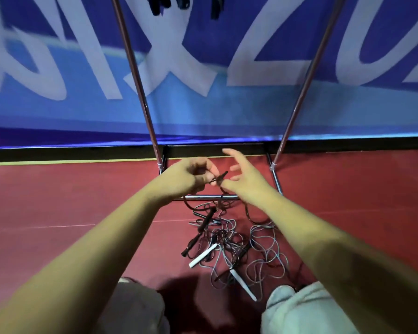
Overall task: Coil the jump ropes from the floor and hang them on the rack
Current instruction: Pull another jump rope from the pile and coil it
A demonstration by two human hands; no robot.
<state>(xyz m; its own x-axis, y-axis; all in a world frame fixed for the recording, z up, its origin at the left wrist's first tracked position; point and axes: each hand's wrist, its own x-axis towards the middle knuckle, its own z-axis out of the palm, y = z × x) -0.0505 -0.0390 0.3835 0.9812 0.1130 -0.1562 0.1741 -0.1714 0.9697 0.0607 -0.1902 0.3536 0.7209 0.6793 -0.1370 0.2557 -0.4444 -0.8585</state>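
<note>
While the left hand (191,175) pinches the dark rope (219,179) and the right hand (244,178) spreads open beside it, trailing cord may drag the floor tangle (229,237) along.

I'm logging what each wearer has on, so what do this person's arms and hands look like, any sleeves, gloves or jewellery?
Both forearms are bare right down to the frame edge, with no sleeves in view. The left hand and right hand wear no gloves, rings, watch or wristband that the picture shows.
</note>
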